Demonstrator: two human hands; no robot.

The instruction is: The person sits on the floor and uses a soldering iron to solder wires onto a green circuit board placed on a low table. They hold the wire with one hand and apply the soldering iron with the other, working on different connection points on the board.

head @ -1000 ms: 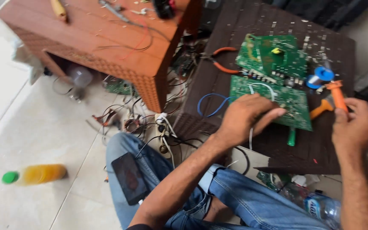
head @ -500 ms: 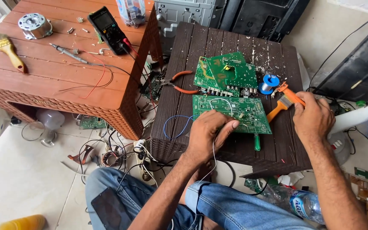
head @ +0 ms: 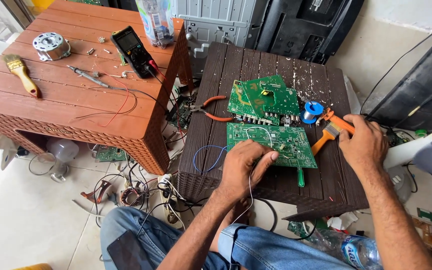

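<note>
Since a second ago the view has swung up and back, so both low tables now show in full; the hands themselves have hardly shifted. The near green circuit board (head: 276, 144) lies flat where it lay, on the dark brown slatted table (head: 226, 80), toward its front edge. The work looks paused at the same spot rather than moved on.

The left hand (head: 243, 167) rests on the board's front-left corner, palm down, fingers curled and pressing on the edge. A thin pale wire runs out from under it toward the person's lap — whether the fingers pinch that wire I cannot tell. The forearm comes up from the jeans at a slant.

The right hand (head: 363, 145) sits just right of the board, knuckles up, closed around the orange handle of a tool (head: 338, 121) whose tip points back toward a small blue-rimmed solder spool (head: 311, 110). An orange-handled brush (head: 326, 136) lies touching the board's right edge, under that hand.

Behind the board a second green circuit board (head: 263, 100) overlaps its far edge, and red-handled pliers (head: 210, 109) lie left of that. A green screwdriver (head: 301, 176) pokes out from the board's front edge.
</note>
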